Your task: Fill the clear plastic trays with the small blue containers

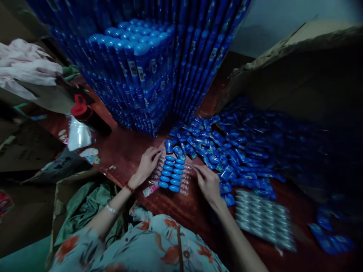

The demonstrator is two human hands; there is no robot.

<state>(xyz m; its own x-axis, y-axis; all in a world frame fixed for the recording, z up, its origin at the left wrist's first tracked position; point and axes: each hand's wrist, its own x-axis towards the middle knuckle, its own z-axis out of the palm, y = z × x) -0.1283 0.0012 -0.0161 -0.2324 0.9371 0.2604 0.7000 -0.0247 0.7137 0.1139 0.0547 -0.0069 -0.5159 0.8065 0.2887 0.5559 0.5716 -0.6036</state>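
In front of me a clear plastic blister tray (184, 181) lies on the red-brown table, with two columns of blue oval capsule-shaped pieces (170, 173) along its middle. My left hand (149, 162) is at the tray's far left corner, fingers closed together on its edge. On the other side my right hand (208, 183) pinches the upper right edge between thumb and fingers. Just beyond the tray lie small blue printed wrappers (179, 152), the nearest ones almost touching it. A pink-and-white printed piece (150, 190) is by its lower left corner.
Tall stacks of blue packs (141, 83) stand at the back. Loose blue wrappers (227, 151) spill from a cardboard box (283, 68) on the right. Silvery ridged trays (263, 219) lie near my right forearm. A red-lidded bottle (82, 109) and plastic bags (79, 134) are at left.
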